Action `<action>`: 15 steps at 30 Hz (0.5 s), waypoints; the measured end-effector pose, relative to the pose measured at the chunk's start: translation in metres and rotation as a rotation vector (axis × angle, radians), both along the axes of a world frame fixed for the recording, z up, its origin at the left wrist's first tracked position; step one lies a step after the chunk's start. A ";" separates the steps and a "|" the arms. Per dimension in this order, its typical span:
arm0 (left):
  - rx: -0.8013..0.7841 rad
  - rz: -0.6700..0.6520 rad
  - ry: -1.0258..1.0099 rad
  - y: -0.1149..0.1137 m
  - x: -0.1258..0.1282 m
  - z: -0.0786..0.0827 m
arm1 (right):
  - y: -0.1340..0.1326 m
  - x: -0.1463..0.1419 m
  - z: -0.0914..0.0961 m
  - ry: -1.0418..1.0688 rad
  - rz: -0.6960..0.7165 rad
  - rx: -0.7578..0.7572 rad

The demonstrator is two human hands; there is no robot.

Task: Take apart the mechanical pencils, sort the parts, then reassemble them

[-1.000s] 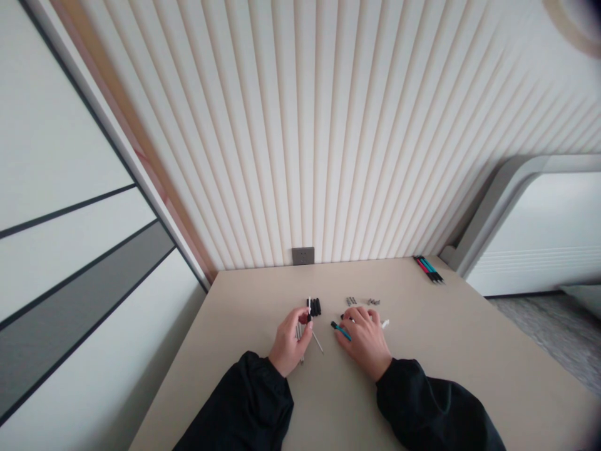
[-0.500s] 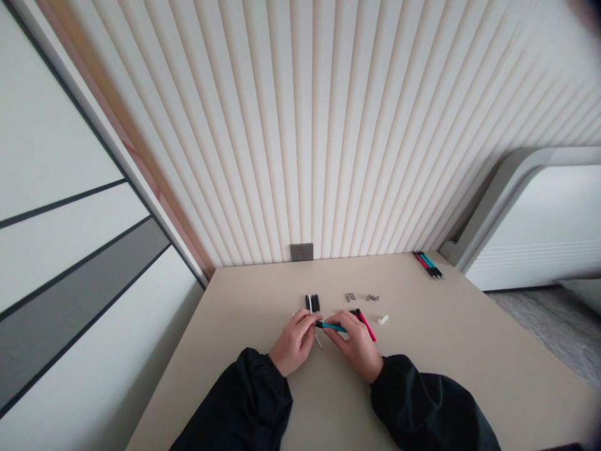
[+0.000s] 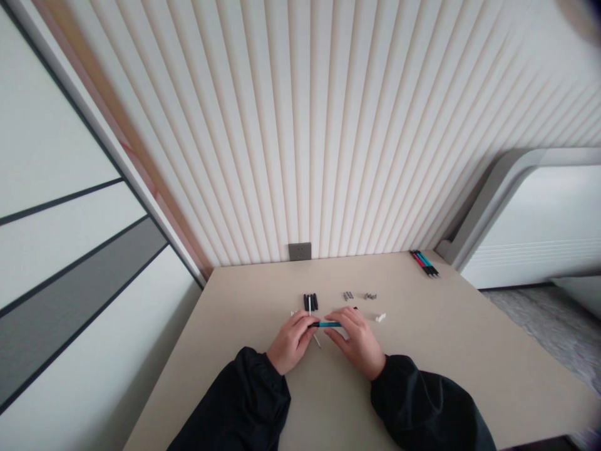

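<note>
Both my hands meet over the middle of the table, closed around a blue pen barrel (image 3: 329, 324) with a black end, which lies level between them. My left hand (image 3: 287, 344) pinches the black end, and my right hand (image 3: 355, 341) grips the blue part. A thin white refill (image 3: 318, 341) sticks out from beneath the left fingers. Just beyond that hand lie several black pen grips (image 3: 310, 302), with a white stick across them. Behind the right fingers shows only a small black tip; the red barrel there is hidden.
Two groups of small metal parts (image 3: 347, 295) lie past my right hand. White plastic pieces (image 3: 380, 317) sit to its right. Several finished-looking pens (image 3: 425, 264), red and blue, rest at the table's back right corner. A socket (image 3: 300, 251) is on the ribbed wall.
My hands have brought the blue barrel level, and its black end sits deeper in the left fingers. The right hand has shifted slightly and now covers the red barrel on the table.
</note>
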State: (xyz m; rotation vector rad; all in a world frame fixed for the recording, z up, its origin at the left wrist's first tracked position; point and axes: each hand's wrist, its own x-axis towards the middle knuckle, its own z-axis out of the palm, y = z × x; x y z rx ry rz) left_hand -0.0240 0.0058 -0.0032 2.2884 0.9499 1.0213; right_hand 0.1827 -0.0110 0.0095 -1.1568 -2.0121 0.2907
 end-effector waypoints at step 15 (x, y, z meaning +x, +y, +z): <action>0.015 0.084 -0.024 0.001 -0.002 0.002 | -0.007 0.111 -0.042 -0.367 -0.403 0.079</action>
